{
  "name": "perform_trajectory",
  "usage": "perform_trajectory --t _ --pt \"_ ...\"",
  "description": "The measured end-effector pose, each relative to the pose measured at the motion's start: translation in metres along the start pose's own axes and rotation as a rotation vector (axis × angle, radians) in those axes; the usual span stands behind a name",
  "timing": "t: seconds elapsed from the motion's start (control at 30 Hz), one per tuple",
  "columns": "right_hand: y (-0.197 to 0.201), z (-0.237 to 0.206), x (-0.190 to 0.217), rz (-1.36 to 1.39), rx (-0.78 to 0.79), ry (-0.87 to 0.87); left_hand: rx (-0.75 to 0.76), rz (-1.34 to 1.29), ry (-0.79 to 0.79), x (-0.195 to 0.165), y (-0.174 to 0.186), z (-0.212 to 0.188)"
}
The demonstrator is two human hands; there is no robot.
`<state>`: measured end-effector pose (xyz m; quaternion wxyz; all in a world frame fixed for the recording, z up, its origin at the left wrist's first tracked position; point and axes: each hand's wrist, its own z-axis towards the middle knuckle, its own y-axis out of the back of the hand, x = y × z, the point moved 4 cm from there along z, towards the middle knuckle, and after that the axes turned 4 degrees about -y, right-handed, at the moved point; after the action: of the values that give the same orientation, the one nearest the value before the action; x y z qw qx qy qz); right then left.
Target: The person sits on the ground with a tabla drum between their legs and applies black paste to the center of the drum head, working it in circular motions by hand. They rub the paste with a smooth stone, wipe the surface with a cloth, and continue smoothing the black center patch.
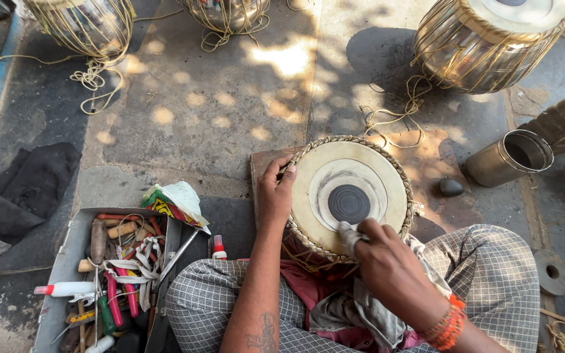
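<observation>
With the drum (pixel 348 196) in your lap, clamp its rim with your left hand (pixel 274 189). Pinch the cloth (pixel 348 232) in your right hand (pixel 387 261); rub evenly beside the black spot (pixel 349 203).

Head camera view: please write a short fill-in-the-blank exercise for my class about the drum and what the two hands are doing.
1. The right hand presses a grey ____ against the drum.
2. The left hand grips the drum's woven ____.
3. The round spot in the middle of the drum skin is coloured ____.
4. The tray of tools lies on the person's ____ side.

Missing words: cloth; rim; black; left
</observation>
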<state>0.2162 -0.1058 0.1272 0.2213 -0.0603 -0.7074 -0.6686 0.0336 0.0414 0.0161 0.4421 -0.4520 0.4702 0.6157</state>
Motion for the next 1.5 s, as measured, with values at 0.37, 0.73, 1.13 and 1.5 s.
perform_trajectory --t 0.37,0.73,1.13,1.5 --pt "0.003 0.066 -0.022 -0.225 -0.091 -0.012 -0.010 0.073 -0.022 -0.012 0.002 -0.007" --pt "-0.017 -0.081 -0.099 0.709 0.554 -0.118 -0.120 0.288 -0.167 -0.012 0.010 -0.022" --pt "-0.097 -0.099 -0.068 0.487 0.214 0.075 -0.222 0.435 -0.118 -0.018 0.018 -0.065" --pt "0.002 -0.042 -0.091 0.477 -0.052 0.022 -0.156 0.199 -0.128 -0.010 0.022 -0.033"
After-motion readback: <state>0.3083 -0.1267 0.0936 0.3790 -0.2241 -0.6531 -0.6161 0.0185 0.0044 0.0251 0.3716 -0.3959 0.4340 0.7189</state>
